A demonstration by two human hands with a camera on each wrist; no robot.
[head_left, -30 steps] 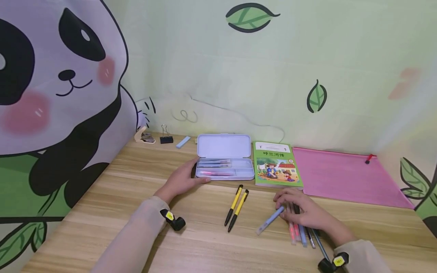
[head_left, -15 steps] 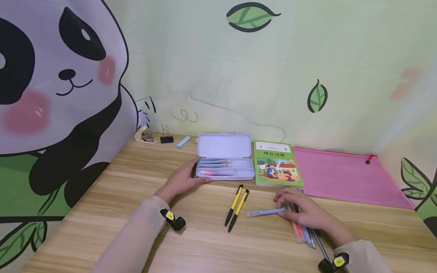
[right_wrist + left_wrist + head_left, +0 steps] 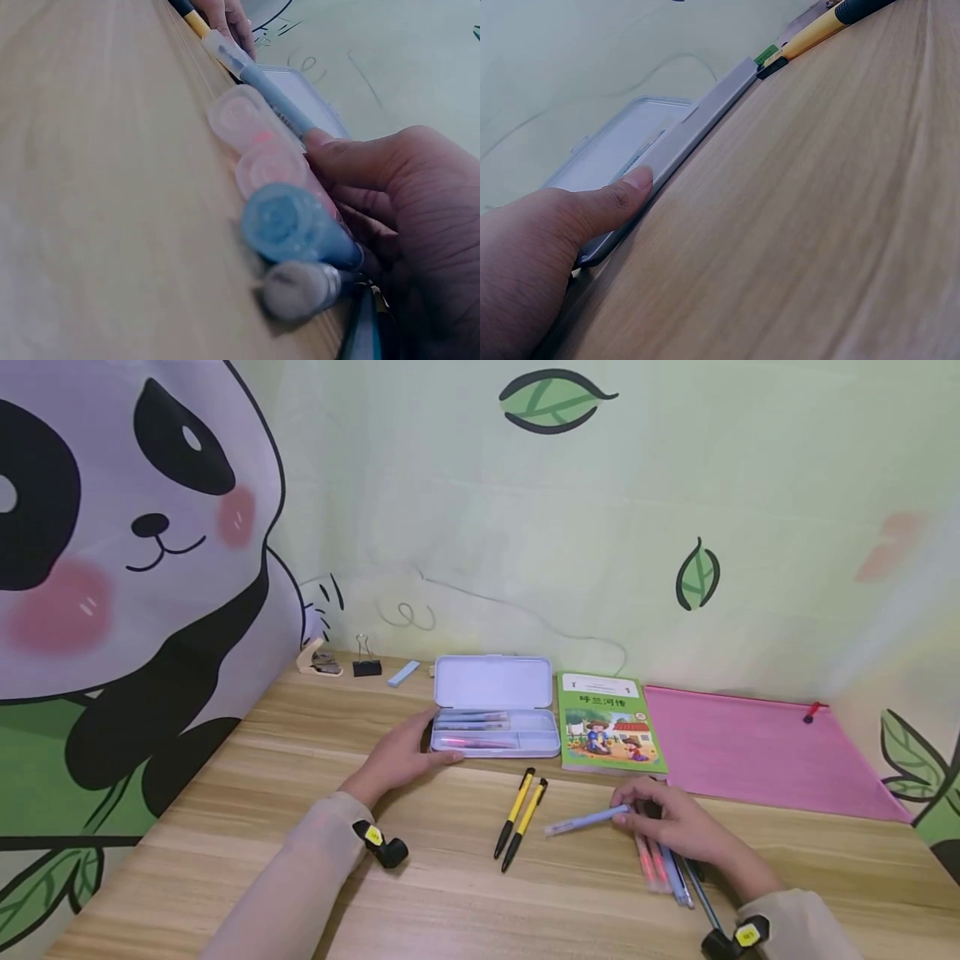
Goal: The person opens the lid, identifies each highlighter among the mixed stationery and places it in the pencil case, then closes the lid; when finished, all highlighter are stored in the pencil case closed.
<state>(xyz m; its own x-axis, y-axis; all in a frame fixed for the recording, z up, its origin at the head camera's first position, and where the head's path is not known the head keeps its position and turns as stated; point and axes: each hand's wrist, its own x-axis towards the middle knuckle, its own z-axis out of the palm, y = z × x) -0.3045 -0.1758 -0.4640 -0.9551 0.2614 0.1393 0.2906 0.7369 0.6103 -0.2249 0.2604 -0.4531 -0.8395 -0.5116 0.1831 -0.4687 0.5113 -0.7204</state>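
My left hand (image 3: 401, 752) grips the left end of an open pencil case (image 3: 536, 742), the thumb on its front rim. Inside the case lie several pens, one of them pink (image 3: 476, 743). Over on the right, my right hand (image 3: 675, 818) pinches a light blue pen (image 3: 585, 821) between thumb and fingers, its clear cap pointing left. Under that hand sit two pink pens (image 3: 652, 864), a thicker blue pen (image 3: 292, 225), a pencil with an eraser end (image 3: 296, 291) and a dark slim stick (image 3: 703, 893). The palm hides part of this bunch.
Two yellow-and-black pens (image 3: 522, 822) lie between the hands. Behind them are a green book (image 3: 609, 727) and a pink zip pouch (image 3: 772, 756). A stapler (image 3: 320, 660), a black binder clip (image 3: 367, 667) and a blue strip (image 3: 403, 673) stand along the wall.
The light blue pen has swung from slanting toward me to lying nearly level, cap leftward. My right fingers and the bunch beneath have shifted slightly right. The left hand stays on the case.
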